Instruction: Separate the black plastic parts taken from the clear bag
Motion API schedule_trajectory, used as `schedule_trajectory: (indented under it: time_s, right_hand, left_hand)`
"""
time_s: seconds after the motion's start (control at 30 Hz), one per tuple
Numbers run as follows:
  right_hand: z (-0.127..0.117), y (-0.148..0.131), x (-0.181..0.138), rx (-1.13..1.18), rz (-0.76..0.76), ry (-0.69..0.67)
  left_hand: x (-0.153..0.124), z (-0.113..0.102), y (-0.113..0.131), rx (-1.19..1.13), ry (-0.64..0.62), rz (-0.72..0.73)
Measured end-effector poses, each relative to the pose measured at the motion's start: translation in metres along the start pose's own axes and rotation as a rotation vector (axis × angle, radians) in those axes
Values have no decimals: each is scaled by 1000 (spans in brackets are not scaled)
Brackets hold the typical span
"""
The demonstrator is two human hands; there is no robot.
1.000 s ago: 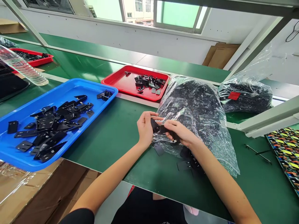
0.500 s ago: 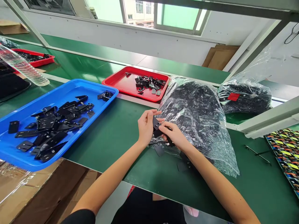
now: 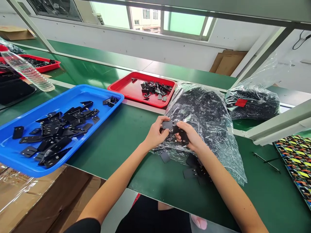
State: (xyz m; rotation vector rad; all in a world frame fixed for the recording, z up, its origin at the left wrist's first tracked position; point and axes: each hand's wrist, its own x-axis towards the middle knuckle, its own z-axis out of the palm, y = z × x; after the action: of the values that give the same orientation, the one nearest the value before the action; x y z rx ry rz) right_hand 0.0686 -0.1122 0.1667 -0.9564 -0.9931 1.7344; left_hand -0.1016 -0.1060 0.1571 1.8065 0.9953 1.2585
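Both hands meet at frame centre, over the near edge of the big clear bag (image 3: 206,126). Left hand (image 3: 155,134) is pinched shut on one end of a flat black plastic part (image 3: 170,124); right hand (image 3: 190,137) is curled closed on the other end, with more dark pieces showing under its fingers. How many it holds, can't tell.

Change vs half a second ago: the part stood roughly on edge between the hands, now it lies flat and level, broad face up, raised a bit higher. A second ago the hands were lower and the part sat angled down toward the right palm. So the piece has been turned over and squared up between both grips. My read: it's being oriented or checked, not released yet.

Layout from the hands:
- 9 o'clock: blue tray (image 3: 31,163) hanging over the bench edge, holding a loose pile of like black parts (image 3: 60,129).
- 12 o'clock: red tray (image 3: 126,87) with a smaller cluster of black bits at its far right.
- 2 o'clock: second bag (image 3: 252,103) with a red label.
- 5 o'clock: a few loose flat parts (image 3: 190,173) on the green bench (image 3: 121,136), beside the right forearm.
- 10 o'clock, far: clear plastic bottle (image 3: 26,71) lying tilted.

Trays and bags haven't moved.
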Motion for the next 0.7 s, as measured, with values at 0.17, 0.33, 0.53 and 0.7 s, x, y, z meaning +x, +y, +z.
schedule_trajectory:
  time_s: [0.17,0.33,0.53,0.7]
  right_hand:
    - [-6,1,4,20,15,7]
    - [-5,5,4,1,48,12]
    - [-2,5,3,-48,50,15]
    - [-8,-4,3,-32,7,25]
  left_hand:
    - [2,-3,3,-176,-57,-83]
    - [7,-5,2,-289,-55,-191]
    - [10,-3,-3,-329,-47,-212]
    - [8,-5,-1,-234,-70,-173]
